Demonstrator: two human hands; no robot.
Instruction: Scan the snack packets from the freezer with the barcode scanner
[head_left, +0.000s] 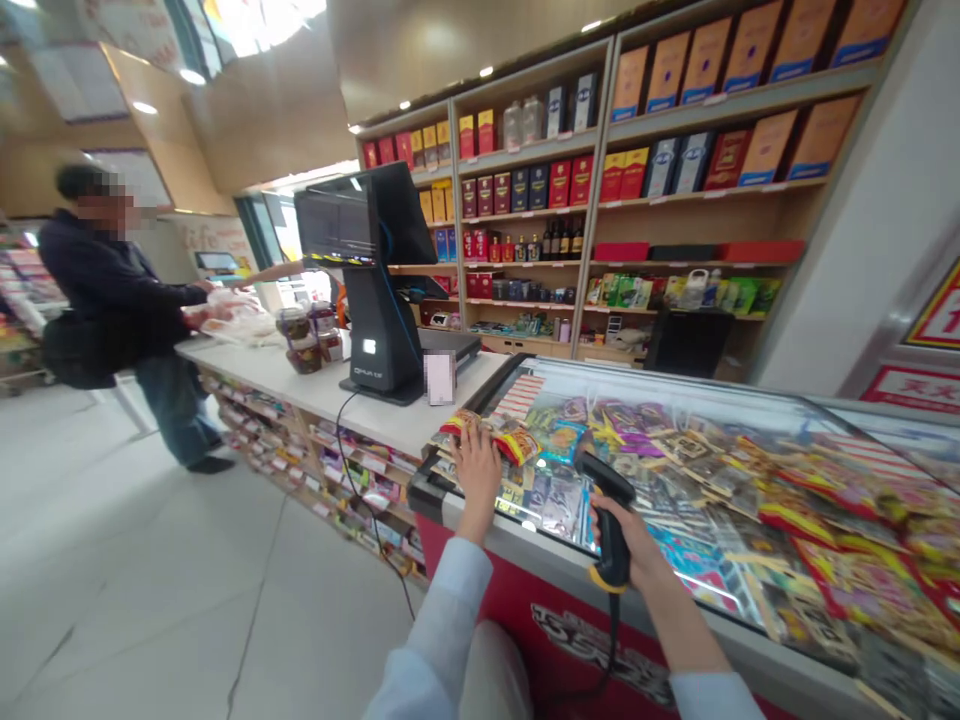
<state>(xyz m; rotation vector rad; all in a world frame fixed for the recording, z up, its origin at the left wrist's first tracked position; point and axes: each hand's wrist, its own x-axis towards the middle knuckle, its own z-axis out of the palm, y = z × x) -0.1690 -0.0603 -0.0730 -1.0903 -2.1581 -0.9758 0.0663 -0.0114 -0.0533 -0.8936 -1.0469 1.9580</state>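
My left hand [478, 470] lies over small red-and-yellow snack packets at the near left corner of the glass-topped display case [442, 507]. Its fingers are stretched out and slightly apart. One snack packet [519, 444] shows just right of the fingers; another pokes out at their left, and my palm partly covers them. In my right hand [634, 540] is a black-and-yellow handheld barcode scanner [613, 545], gripped by its handle above the case's front edge. Its head points up and left toward the packets, and its cable hangs down the red front.
A black checkout terminal [382, 330] stands on the white counter [315, 385], with stacked food tubs [304, 340] beyond it. Farther left, a person [112, 270] handles a plastic bag [236, 318]. Many snack packets [855, 580] fill the case. Shelves [525, 210] of boxes line the back wall.
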